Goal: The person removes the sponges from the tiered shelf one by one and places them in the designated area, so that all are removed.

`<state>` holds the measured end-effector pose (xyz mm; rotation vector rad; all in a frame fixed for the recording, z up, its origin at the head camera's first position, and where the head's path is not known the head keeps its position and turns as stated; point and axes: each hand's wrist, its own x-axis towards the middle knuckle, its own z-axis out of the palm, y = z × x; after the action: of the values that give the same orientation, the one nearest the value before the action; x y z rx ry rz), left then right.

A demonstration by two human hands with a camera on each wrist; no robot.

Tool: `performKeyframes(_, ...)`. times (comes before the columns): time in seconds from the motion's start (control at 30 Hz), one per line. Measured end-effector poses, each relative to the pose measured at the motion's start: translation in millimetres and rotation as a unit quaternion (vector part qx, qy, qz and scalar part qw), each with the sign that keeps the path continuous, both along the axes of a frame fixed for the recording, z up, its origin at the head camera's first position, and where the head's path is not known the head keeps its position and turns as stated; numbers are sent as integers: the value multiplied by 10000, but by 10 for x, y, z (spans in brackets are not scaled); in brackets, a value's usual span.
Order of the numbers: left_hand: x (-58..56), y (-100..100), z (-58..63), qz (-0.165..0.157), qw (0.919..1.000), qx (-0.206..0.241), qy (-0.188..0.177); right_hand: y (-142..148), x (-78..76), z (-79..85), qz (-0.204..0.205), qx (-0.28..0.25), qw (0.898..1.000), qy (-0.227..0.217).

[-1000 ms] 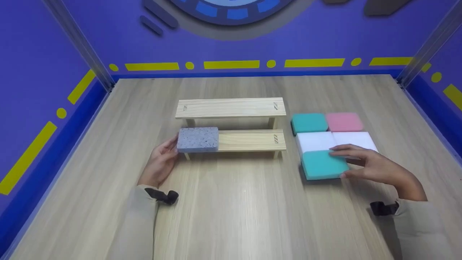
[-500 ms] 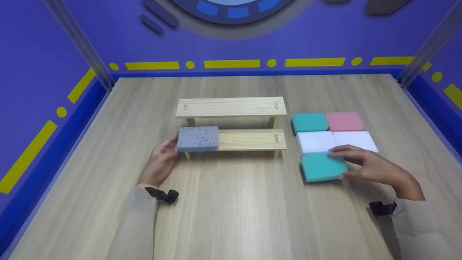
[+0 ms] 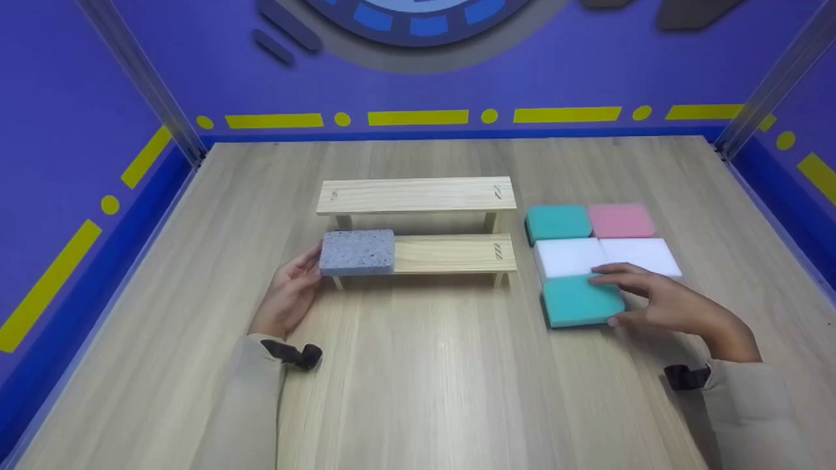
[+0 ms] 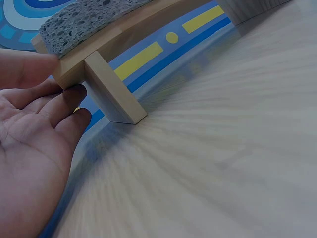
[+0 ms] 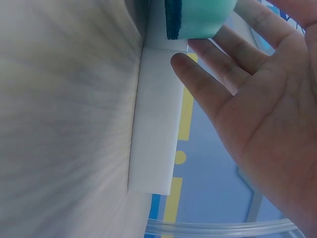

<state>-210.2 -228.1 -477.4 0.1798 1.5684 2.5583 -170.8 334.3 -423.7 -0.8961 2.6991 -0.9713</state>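
Note:
My left hand (image 3: pixel 289 292) is at the left end of the front wooden shelf (image 3: pixel 454 253). Its thumb touches the corner beside a grey, pitted pumice-like block (image 3: pixel 357 251), and its slightly bent fingers lie against the shelf's end, as the left wrist view shows. The block lies flat on that shelf's left part. With my right hand (image 3: pixel 673 303) I grip a teal sponge (image 3: pixel 581 300), thumb at its near edge and fingertips at its far edge. Its dark scouring side (image 5: pixel 172 20) faces the table. The other right fingers hang loosely near a white sponge (image 5: pixel 156 119).
A second wooden shelf (image 3: pixel 417 194) stands just behind the first. Beyond the held sponge lie another white sponge (image 3: pixel 567 256), a second teal sponge (image 3: pixel 558 222) and a pink sponge (image 3: pixel 622 220), packed together. Blue-purple walls (image 3: pixel 418 91) enclose the wooden table (image 3: pixel 424 378).
My right hand and the teal sponge have shifted very slightly left. The left hand, the grey block and the shelves have stayed in place.

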Motion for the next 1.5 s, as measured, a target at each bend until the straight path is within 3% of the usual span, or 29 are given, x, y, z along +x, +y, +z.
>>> performKeyframes(0.7, -2, 10, 14, 79, 9999, 128, 31, -3, -10, 4, 88, -82, 9998, -171)
performKeyframes(1.0, 2, 9, 3, 79, 9999, 63, 82, -3, -1, 12, -26, 150, 9998, -161)
performKeyframes(1.5, -3, 2, 3, 79, 10000, 24, -10, -88, 6, 117, -630, 371, 9973, -46)
